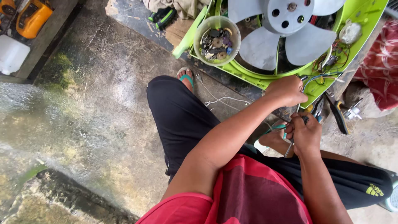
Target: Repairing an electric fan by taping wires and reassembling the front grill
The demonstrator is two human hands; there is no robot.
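Wires, thin blue and dark strands (321,76), trail off the near right edge of the lime-green plastic fan housing (365,16) on the far side of the scene. The left hand (287,90) has its fingers curled together over that edge, pinning the strands. Just near of it, the right hand (305,133) is clamped around a slim metal-shafted tool (289,148). Steadying well likely means a firm left grip. A clear tub of small parts (217,40) sits far left, beside the grey fan blades (286,29).

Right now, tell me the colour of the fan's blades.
Pale grey fan blades, in a lime-green housing; head view.
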